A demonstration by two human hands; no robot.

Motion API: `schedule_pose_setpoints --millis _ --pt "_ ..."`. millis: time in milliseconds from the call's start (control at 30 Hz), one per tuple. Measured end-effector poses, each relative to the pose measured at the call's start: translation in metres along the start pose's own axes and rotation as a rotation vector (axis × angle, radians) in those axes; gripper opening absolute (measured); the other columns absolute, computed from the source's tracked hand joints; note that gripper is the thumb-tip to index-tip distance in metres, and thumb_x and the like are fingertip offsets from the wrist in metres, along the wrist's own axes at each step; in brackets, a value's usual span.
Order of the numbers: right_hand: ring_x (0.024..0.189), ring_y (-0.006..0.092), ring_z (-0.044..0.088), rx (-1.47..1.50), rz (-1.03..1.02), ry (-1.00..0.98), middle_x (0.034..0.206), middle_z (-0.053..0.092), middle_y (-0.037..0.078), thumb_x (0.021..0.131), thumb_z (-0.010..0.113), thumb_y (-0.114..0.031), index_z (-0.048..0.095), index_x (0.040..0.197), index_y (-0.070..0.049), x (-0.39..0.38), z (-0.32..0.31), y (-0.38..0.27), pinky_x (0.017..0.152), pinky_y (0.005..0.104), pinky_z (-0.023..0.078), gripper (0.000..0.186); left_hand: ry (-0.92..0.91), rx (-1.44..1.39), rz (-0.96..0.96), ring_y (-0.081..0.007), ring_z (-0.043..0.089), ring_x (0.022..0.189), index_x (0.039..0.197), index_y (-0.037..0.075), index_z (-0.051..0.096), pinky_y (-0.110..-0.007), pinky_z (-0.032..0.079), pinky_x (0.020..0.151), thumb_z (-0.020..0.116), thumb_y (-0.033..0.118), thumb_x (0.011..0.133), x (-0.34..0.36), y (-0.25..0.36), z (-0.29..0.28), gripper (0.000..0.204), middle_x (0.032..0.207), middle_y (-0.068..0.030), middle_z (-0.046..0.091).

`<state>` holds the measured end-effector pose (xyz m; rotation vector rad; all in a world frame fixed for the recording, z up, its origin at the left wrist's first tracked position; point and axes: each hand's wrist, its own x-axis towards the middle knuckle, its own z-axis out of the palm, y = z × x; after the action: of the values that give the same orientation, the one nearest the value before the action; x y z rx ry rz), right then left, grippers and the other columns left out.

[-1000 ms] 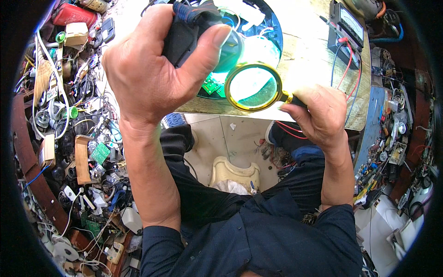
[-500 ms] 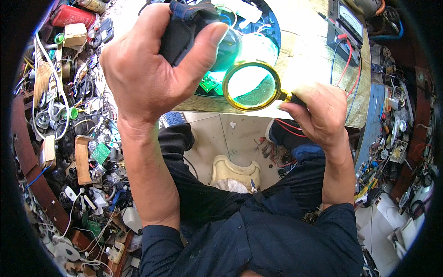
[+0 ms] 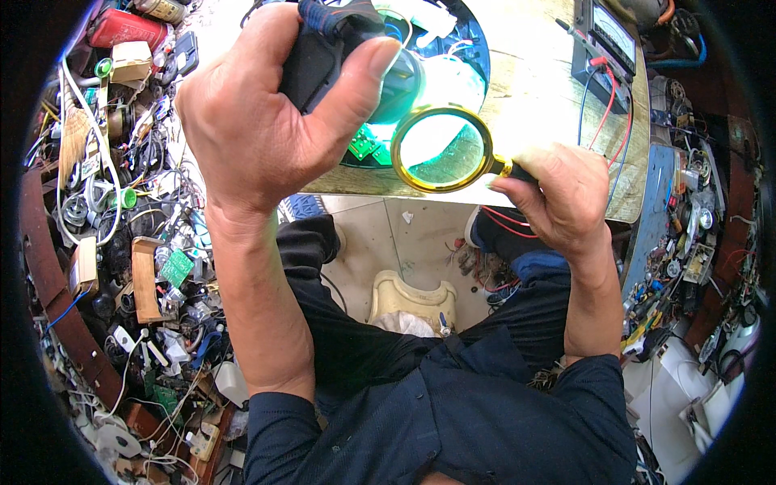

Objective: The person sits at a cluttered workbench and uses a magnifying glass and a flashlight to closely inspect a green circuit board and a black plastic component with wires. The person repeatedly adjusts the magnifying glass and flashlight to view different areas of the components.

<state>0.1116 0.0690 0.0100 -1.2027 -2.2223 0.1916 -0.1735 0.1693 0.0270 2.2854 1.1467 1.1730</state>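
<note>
My left hand (image 3: 250, 121) is raised close in front of me, its thumb and fingers wrapped round a black device (image 3: 311, 77) with dark fabric at its top and a clear, rounded front. My right hand (image 3: 562, 190) grips the dark handle of a magnifying glass (image 3: 443, 150) with a gold-coloured rim. Through and beside its lens shows strong glare. Behind the lens, a green circuit board (image 3: 364, 145) lies at the near side of a round dark housing (image 3: 478, 36) with wires in it. My left hand and the device hide much of this housing.
The wooden table (image 3: 525, 105) ends just beyond my knees. An analog multimeter (image 3: 606, 48) with red and blue leads stands at its right. Loose parts and cables (image 3: 153, 202) pile up at left, more clutter (image 3: 687, 226) at right. A cream plastic stool (image 3: 412, 299) stands between my legs.
The magnifying glass has shifted very slightly. Both hands keep their grips and almost the same places.
</note>
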Motion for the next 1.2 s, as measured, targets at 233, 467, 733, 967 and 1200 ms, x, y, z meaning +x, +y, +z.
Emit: schedule_pose_setpoints --millis 233,467,733,967,1200 --pt "0.059 0.0245 0.064 0.005 -0.006 0.002 0.075 0.066 0.007 0.075 0.090 -0.021 0.072 0.096 -0.005 -0.0012 -0.0001 0.0015 0.053 0.0362 0.049 0.032 0.015 -0.005 0.009 -0.0048 0.059 0.064 0.108 0.002 0.076 -0.021 0.048 0.061 0.079 0.033 0.097 0.0000 -0.0003 0.0021 0.033 0.073 0.0009 0.070" --pt "0.060 0.0254 0.064 0.008 -0.001 -0.002 0.076 0.067 0.008 0.075 0.091 -0.021 0.071 0.097 -0.004 -0.0010 -0.0019 0.0010 0.053 0.0366 0.049 0.034 0.002 0.039 0.007 -0.0048 0.056 0.061 0.099 0.003 0.074 -0.022 0.045 0.057 0.080 0.035 0.096 0.0003 0.0014 -0.0006 0.033 0.068 0.0004 0.066" --pt "0.060 0.0256 0.064 -0.016 -0.015 -0.012 0.076 0.067 0.008 0.075 0.091 -0.021 0.070 0.095 -0.004 -0.0013 -0.0038 0.0003 0.052 0.0365 0.048 0.033 0.011 0.049 0.013 -0.0056 0.052 0.057 0.097 0.004 0.073 -0.023 0.043 0.055 0.080 0.034 0.096 0.0005 0.0010 0.0000 0.031 0.065 0.0010 0.062" --pt "0.059 0.0254 0.064 -0.005 -0.017 -0.007 0.075 0.067 0.008 0.074 0.091 -0.020 0.071 0.094 -0.004 -0.0026 -0.0048 0.0015 0.052 0.0367 0.048 0.033 0.011 0.029 0.015 -0.0058 0.052 0.057 0.095 0.004 0.073 -0.024 0.043 0.054 0.080 0.035 0.096 0.0012 0.0044 0.0017 0.031 0.064 0.0011 0.062" --pt "0.058 0.0246 0.064 -0.006 -0.009 -0.001 0.074 0.067 0.007 0.074 0.092 -0.019 0.072 0.095 -0.004 -0.0045 -0.0080 0.0023 0.051 0.0359 0.048 0.033 0.000 0.040 0.017 -0.0065 0.055 0.057 0.096 0.004 0.073 -0.024 0.044 0.055 0.080 0.036 0.096 0.0006 0.0039 0.0048 0.033 0.065 0.0002 0.064"
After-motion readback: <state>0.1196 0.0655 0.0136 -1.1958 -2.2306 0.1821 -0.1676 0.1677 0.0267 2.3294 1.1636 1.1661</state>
